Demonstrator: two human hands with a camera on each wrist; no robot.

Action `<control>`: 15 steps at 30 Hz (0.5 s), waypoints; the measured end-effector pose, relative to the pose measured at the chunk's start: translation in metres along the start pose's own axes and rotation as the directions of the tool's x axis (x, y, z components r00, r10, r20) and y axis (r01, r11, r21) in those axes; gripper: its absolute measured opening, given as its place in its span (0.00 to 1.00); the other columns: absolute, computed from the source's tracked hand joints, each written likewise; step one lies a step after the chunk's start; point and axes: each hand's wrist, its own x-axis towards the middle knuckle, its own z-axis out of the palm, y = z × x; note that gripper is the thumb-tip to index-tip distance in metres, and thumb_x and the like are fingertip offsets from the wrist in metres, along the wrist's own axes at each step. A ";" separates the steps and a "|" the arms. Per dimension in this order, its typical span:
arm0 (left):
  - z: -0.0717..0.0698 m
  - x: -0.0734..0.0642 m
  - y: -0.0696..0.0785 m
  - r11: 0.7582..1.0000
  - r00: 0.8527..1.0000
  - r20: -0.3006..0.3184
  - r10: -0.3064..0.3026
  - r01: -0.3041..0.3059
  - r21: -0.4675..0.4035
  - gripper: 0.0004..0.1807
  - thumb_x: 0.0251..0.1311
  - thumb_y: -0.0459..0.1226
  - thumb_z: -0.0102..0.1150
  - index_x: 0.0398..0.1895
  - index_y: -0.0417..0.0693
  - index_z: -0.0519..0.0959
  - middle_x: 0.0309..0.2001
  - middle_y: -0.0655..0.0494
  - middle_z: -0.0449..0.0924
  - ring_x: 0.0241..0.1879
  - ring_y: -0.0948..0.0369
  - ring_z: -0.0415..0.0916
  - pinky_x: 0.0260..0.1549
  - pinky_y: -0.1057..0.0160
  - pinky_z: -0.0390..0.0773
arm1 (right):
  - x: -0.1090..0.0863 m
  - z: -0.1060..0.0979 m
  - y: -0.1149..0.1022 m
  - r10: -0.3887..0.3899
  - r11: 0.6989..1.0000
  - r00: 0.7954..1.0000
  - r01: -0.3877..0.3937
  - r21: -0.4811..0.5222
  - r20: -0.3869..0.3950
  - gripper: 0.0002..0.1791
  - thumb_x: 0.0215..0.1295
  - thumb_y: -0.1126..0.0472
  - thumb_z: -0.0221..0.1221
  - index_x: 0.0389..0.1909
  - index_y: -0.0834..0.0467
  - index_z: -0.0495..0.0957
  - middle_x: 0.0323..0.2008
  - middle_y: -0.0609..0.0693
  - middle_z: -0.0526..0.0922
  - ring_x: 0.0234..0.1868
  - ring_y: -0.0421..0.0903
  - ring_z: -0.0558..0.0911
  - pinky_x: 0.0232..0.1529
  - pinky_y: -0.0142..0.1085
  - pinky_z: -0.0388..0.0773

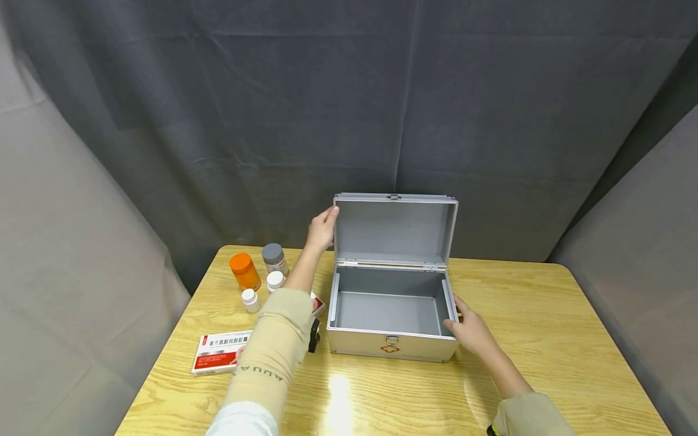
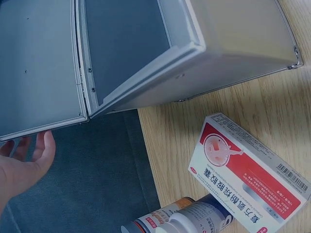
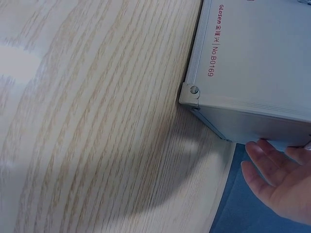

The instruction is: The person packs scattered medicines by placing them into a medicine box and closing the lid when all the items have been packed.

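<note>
A silver first-aid box (image 1: 394, 345) with a red cross emblem stands on the table, its lid (image 1: 394, 233) raised upright at the back. The grey interior (image 1: 389, 312) holds nothing visible. My left hand (image 1: 322, 230) holds the lid's left edge near the top corner. In the left wrist view its fingers (image 2: 46, 148) bend against that edge, with the tips partly hidden. On the box's right side, my right hand (image 1: 471, 330) grips the rim of the wall, thumb over the top. From the right wrist, several fingers (image 3: 272, 162) lie along the side panel.
Left on the table stand an orange bottle (image 1: 245, 272), a grey-capped bottle (image 1: 274, 259) and two white-capped bottles (image 1: 250, 300). A red-and-white medicine box (image 1: 218, 352) lies nearer; another medicine box (image 2: 248, 174) is beside the first-aid box. A dark curtain (image 1: 272, 121) hangs behind.
</note>
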 end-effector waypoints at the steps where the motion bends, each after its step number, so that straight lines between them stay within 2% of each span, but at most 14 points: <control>1: 0.000 0.000 -0.001 1.000 1.000 0.003 -0.001 0.001 0.001 0.27 0.66 0.52 0.40 0.64 0.49 0.66 0.63 0.46 0.64 0.58 0.46 0.66 0.34 0.49 0.79 | 0.000 0.000 0.000 0.003 1.000 1.000 -0.003 0.002 -0.001 0.38 0.57 0.62 0.52 0.69 0.64 0.49 0.52 0.69 0.70 0.45 0.61 0.76 0.37 0.44 0.77; 3: 0.001 0.001 -0.002 1.000 1.000 0.006 0.001 -0.001 0.003 0.27 0.66 0.52 0.40 0.64 0.49 0.66 0.63 0.46 0.64 0.58 0.46 0.66 0.34 0.50 0.79 | 0.000 0.000 0.000 0.006 1.000 1.000 -0.006 0.009 -0.006 0.38 0.57 0.63 0.53 0.68 0.64 0.49 0.51 0.69 0.70 0.45 0.60 0.76 0.37 0.44 0.77; 5: 0.000 -0.006 0.008 1.000 1.000 0.009 -0.023 0.023 -0.004 0.27 0.67 0.51 0.39 0.64 0.47 0.65 0.64 0.45 0.63 0.59 0.46 0.64 0.36 0.48 0.78 | 0.000 0.000 0.001 0.005 1.000 1.000 -0.005 0.014 -0.012 0.38 0.57 0.63 0.53 0.68 0.64 0.50 0.51 0.69 0.70 0.45 0.60 0.77 0.37 0.44 0.77; 10: -0.001 -0.005 0.006 1.000 1.000 0.009 -0.006 0.006 -0.003 0.27 0.67 0.51 0.39 0.64 0.47 0.65 0.63 0.45 0.64 0.58 0.47 0.66 0.36 0.48 0.78 | 0.000 0.001 0.002 -0.003 1.000 1.000 0.003 0.006 -0.027 0.38 0.57 0.63 0.53 0.68 0.64 0.51 0.51 0.69 0.71 0.45 0.61 0.76 0.38 0.44 0.77; 12: 0.008 0.024 -0.029 0.999 0.999 -0.010 0.039 -0.039 0.014 0.29 0.64 0.56 0.41 0.63 0.52 0.68 0.61 0.47 0.68 0.55 0.49 0.70 0.30 0.53 0.80 | 0.001 0.001 0.002 -0.004 1.000 0.999 0.004 0.004 -0.035 0.37 0.56 0.63 0.53 0.68 0.65 0.51 0.50 0.69 0.71 0.45 0.61 0.77 0.38 0.44 0.77; 15: 0.020 0.064 -0.076 0.995 0.996 -0.034 0.087 -0.086 0.045 0.30 0.61 0.60 0.42 0.62 0.58 0.69 0.59 0.51 0.71 0.52 0.52 0.73 0.27 0.57 0.80 | 0.004 0.002 0.001 -0.005 1.000 0.999 0.006 0.005 -0.044 0.37 0.56 0.63 0.53 0.67 0.66 0.52 0.49 0.69 0.72 0.45 0.61 0.77 0.38 0.44 0.77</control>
